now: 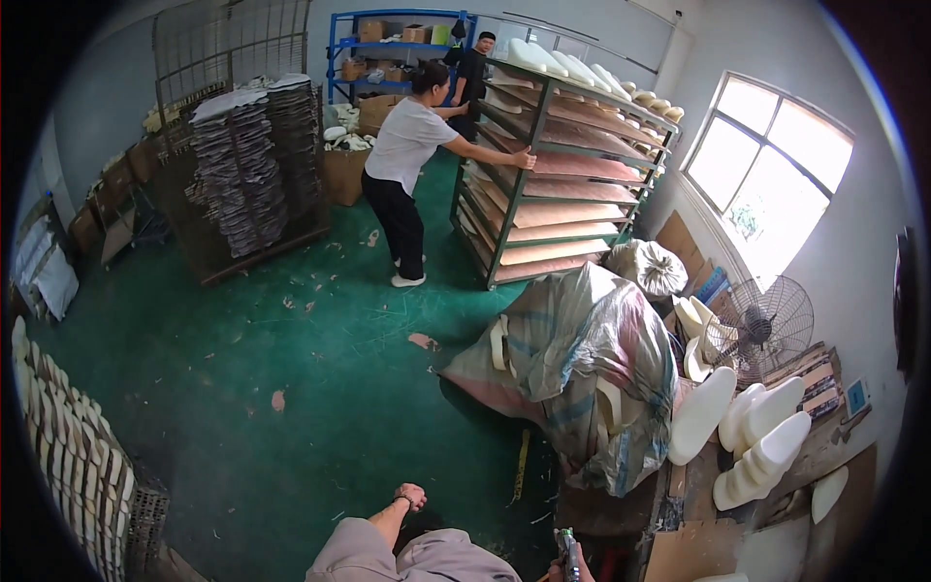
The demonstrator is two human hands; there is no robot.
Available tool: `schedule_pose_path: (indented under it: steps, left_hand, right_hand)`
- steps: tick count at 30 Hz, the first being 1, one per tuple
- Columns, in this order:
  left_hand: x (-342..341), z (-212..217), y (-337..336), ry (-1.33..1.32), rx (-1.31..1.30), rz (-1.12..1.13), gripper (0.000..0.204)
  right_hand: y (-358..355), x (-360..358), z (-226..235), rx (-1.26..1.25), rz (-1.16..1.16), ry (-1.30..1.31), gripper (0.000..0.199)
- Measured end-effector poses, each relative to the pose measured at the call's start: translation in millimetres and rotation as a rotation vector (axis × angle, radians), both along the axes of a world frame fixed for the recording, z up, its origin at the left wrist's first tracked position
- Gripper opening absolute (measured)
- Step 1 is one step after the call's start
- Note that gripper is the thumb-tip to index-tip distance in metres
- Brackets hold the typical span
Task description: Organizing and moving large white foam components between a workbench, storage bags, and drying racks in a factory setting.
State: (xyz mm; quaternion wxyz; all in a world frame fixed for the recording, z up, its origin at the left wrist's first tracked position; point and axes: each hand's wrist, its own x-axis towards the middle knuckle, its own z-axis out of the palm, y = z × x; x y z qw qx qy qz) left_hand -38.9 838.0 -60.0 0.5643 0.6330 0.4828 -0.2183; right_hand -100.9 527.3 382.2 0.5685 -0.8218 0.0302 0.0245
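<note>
- In the head view, I see the person's left hand (412, 497) out in front of the knees, fingers curled into a loose fist; I make out nothing in it.
- A dark band circles that wrist.
- The right hand (582, 566), cut off by the lower edge, grips a small metal tool (567, 553) with a green tip, pointing up and away from the body, just left of the desk.
- On the desk (813, 456), right of the tool, lie a piece of cardboard (690, 551) and stacked white pads (761, 466).
- A wire-caged fan (761, 325) stands behind the pads.
- Beyond the tool bulges a big crumpled sack (592, 344), striped grey and blue, with pale pieces showing at its openings.
- Across the green floor (320, 427), littered with scraps, a co-worker in a pale shirt (407, 145) has a hand on the post of a tall rack (529, 179) full of boards.
- Another person in black (471, 78) is behind them.
- To the left, a cage (310, 213) holds piled grey sheets (238, 179).
</note>
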Motion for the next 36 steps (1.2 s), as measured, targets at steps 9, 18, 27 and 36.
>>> schedule_pose_path:
  steps: [9, 18, 27, 36]
  left_hand:
    - [-40, -46, -4, 0.324, 0.030, -0.184, 0.016]
    - [16, -38, -21, 0.196, -0.035, -0.366, 0.008]
    - [60, -15, -55, 0.231, 0.170, -0.591, 0.021]
    - [73, 22, -235, 0.107, -0.030, -0.457, 0.025]
  right_hand:
    - [11, 2, -13, -0.082, -0.021, -0.075, 0.045]
    - [-12, 12, -2, -0.105, -0.127, 0.000, 0.045]
    - [-89, 2, -26, 0.004, -0.320, 0.009, 0.042]
    - [-255, -12, -61, -0.185, -0.413, -0.091, 0.058]
